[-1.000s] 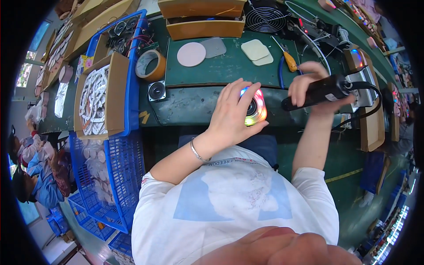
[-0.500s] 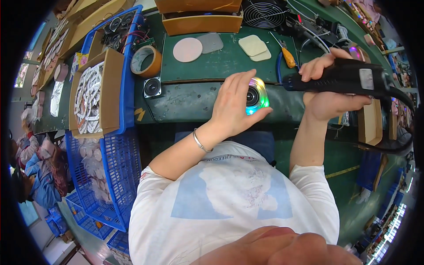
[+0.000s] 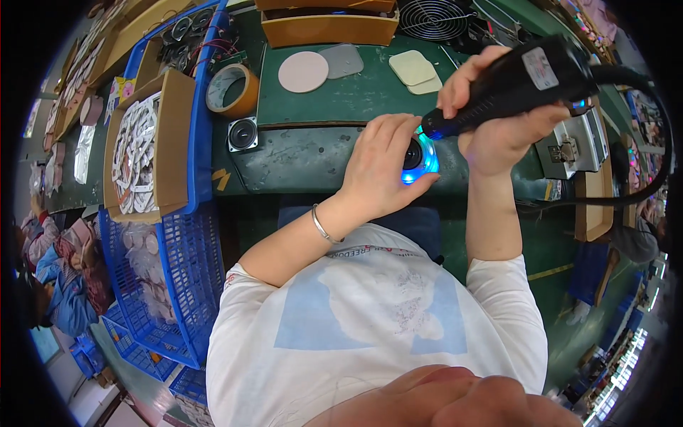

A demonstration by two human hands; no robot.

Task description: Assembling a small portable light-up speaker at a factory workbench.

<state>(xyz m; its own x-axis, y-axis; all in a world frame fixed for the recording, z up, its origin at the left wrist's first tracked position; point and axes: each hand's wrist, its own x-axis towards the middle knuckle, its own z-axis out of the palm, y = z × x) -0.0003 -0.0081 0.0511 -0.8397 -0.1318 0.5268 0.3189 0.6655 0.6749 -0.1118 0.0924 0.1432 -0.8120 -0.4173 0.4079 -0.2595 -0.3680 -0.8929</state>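
- The person's left hand (image 3: 377, 167) wears a silver bangle (image 3: 320, 225) at the wrist; its fingers lie close together, and it pinches a glowing unit between them and the thumb.
- The glowing unit (image 3: 430, 164) is in front of the person's chest, by the front edge of the green surface (image 3: 313, 160). It shines blue and teal around a dark round centre. From here I cannot tell whether it touches the surface.
- The right hand (image 3: 500, 139) is wrapped around a thick black handheld tool (image 3: 501, 87), fingers above, palm below. The tool tilts down to the left, its narrow end at the unit's upper edge; I cannot tell if they touch.
- A heavy black cable (image 3: 658, 135) curves from the tool's back end, down the right side.
- Beyond the hands lie a pink disc (image 3: 303, 72), a grey plate (image 3: 346, 60) partly under it, and two pale rounded plates (image 3: 413, 67), overlapping.
- To the left, a small square speaker (image 3: 242, 134) lies just below a roll of brown tape (image 3: 250, 97).
- Further left, a cardboard box (image 3: 176, 142) full of white frames sits in a blue crate (image 3: 203, 135).
- At far right is a metal box (image 3: 562, 155).
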